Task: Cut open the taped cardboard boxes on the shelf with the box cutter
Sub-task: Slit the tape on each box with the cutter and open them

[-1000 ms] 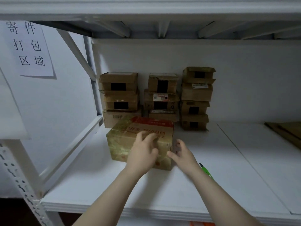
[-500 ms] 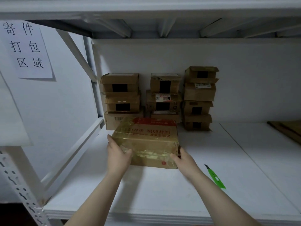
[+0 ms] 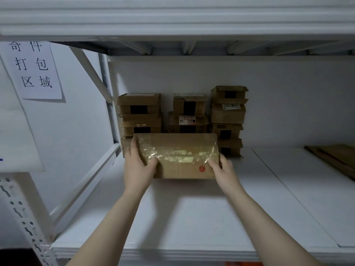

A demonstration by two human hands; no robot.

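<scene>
1. Head view, change: compared with the frame half a second earlier, the taped box (image 3: 178, 156) had turned so its broad, tape-wrinkled face pointed at the camera, and the red-printed top no longer showed. The left hand (image 3: 138, 166) had shifted from the near-left corner to the left end.
2. Head view, box: it was held between both hands over the middle-left of the white shelf (image 3: 192, 217), just in front of the stacked boxes (image 3: 227, 114) at the back wall. A shadow lay on the shelf beneath it. Whether its lower edge touched the shelf could not be told. A round red mark (image 3: 201, 168) sat on the lower right of the facing side.
3. Head view, left hand: fingers (image 3: 133, 148) wrapped round the left end, thumb laid across the front face, clamped on the box.
4. Head view, right hand (image 3: 223, 169): fingers (image 3: 222, 160) curled round the lower-right corner, gripping the box.
5. Head view, surroundings: a paper sign (image 3: 34, 68) with printed characters hung at upper left. Flattened cardboard (image 3: 334, 158) lay on the shelf at far right, well apart from the box.
</scene>
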